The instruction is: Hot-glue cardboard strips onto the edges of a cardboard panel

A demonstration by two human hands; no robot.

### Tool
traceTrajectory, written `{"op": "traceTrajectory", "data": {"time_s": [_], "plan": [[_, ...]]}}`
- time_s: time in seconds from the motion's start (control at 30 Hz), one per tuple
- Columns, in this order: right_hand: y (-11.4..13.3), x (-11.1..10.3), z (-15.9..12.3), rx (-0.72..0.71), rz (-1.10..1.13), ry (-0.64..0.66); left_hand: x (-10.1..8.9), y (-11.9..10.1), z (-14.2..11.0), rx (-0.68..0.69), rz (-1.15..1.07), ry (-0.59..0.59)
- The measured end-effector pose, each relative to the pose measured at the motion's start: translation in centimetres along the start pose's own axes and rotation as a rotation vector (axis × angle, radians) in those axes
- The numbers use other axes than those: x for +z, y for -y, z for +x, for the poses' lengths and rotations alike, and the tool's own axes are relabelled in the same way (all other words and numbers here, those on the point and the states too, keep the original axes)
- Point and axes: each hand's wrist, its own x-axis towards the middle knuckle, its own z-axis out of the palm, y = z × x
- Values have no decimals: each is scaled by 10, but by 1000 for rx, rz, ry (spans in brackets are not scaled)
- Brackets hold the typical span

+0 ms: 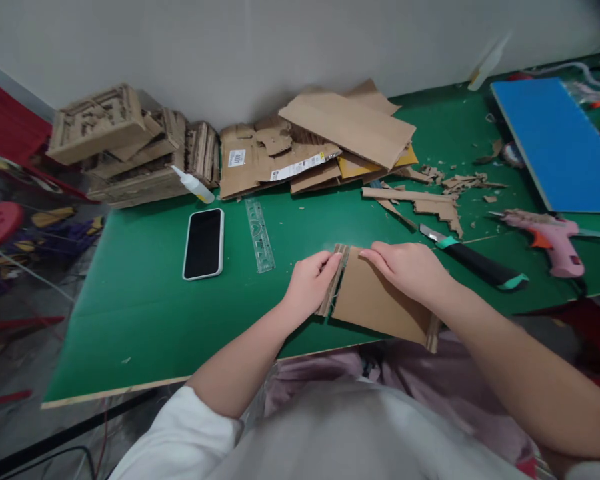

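My left hand (310, 283) grips a narrow cardboard strip (326, 305), its thumb along the top. Beside it, a flat cardboard panel (370, 300) lies near the table's front edge, its right end reaching past that edge. A thin dark gap with a few pale fibres runs between strip and panel. Closed over the panel's far edge, my right hand (405, 267) has its thumb on the upper face. Several of its fingers are hidden. To the right of that hand lies a black and green utility knife (483, 262), blade out.
A phone (204, 243), a clear ruler (260, 237) and a glue bottle (196, 186) lie to the left. Cardboard stacks (125, 147) and loose sheets (350, 127) line the wall. Scraps (435, 207), a pink glue gun (550, 237) and a blue board (560, 147) are on the right.
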Motion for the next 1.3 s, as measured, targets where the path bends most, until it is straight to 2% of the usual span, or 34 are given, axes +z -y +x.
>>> {"op": "traceTrajectory", "data": {"time_s": [0.43, 0.57, 0.73, 0.97, 1.17, 1.3], "plan": [[-8, 1, -2, -30, 9, 16, -3, 2, 4, -44, -128, 37], [-11, 3, -3, -62, 15, 46, -6, 4, 6, -118, -213, 9], [-13, 4, -4, -34, 13, 55, -6, 7, 8, -101, -259, -10], [-10, 4, -3, -176, 15, 101, -9, 9, 13, -348, -634, 74], [-16, 6, -3, -208, 78, 71, -10, 13, 16, -391, -759, 74], [-23, 7, -3, -187, 57, 32, -6, 8, 11, -395, -783, 210]]}}
